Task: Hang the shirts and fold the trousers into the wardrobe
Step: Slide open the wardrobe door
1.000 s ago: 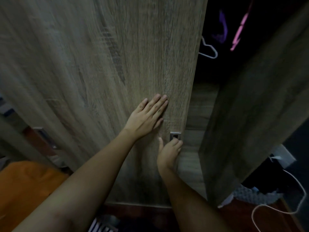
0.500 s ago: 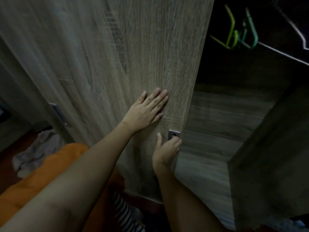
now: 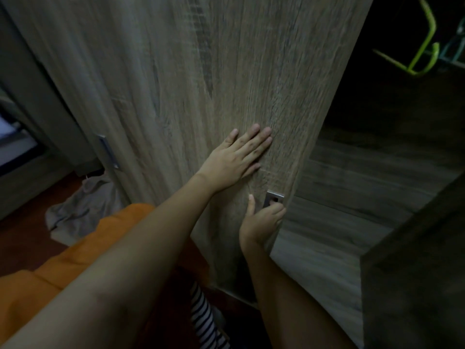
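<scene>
A wood-grain sliding wardrobe door [image 3: 196,79] fills the middle of the view. My left hand [image 3: 237,159] presses flat on it with straight fingers. Just below, my right hand [image 3: 261,219] has its fingers hooked into the door's recessed metal handle [image 3: 274,199] at the door's right edge, thumb pointing up on the panel. To the right the wardrobe interior [image 3: 392,127] stands open and dark, with wooden shelves [image 3: 357,187] and a green hanger [image 3: 425,56] at the top. An orange garment [image 3: 63,268] and a striped garment [image 3: 206,321] lie below my arms.
A grey crumpled cloth [image 3: 83,207] lies on the dark red floor at the left. A second door's metal handle [image 3: 109,151] shows at the left. Another wooden panel [image 3: 415,278] rises in the lower right corner.
The door has slid to the left with both hands on it, widening the open gap. The second handle and the grey cloth have come into view; the green hanger shows closer.
</scene>
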`<state>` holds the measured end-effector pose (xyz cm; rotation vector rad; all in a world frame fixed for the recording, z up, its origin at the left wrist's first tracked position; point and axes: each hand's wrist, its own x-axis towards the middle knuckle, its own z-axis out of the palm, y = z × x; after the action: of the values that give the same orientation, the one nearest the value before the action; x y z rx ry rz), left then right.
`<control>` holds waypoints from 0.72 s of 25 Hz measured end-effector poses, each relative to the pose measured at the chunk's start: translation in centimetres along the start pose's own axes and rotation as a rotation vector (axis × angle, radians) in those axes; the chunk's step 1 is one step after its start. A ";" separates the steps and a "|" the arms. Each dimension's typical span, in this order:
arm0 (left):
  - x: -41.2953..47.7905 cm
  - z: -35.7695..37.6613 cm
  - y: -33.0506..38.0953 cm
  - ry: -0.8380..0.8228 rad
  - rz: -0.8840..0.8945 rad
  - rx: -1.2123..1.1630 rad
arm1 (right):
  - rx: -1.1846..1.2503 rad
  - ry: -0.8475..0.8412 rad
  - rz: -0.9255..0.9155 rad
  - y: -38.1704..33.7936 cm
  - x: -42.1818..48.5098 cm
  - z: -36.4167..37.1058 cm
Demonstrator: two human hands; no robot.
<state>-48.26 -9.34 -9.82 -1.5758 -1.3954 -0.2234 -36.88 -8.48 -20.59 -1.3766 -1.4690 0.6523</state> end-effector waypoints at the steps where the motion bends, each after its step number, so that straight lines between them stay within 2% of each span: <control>1: 0.1 -0.2 0.0 -0.018 -0.005 -0.001 | 0.012 -0.007 0.009 -0.1 0.1 -0.1; 5: 0.1 -3.1 1.3 -0.144 -0.134 -0.106 | 0.074 -0.115 0.069 0.3 -0.2 -0.7; 9: -6.1 -7.2 5.0 -0.368 -0.502 -0.243 | 0.079 -0.192 -0.131 2.7 -1.2 -2.5; 13: -15.9 -13.0 7.6 -0.556 -0.733 -0.043 | 0.110 -0.384 -0.437 1.1 -2.9 -3.0; 18: -22.9 -19.9 6.6 -0.723 -0.925 0.139 | 0.189 -0.703 -0.654 -6.3 -7.4 0.7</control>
<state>-41.29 -38.25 -18.98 -0.7979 -2.5892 -0.0878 -41.09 -16.68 -17.41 -0.4501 -2.1946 0.8472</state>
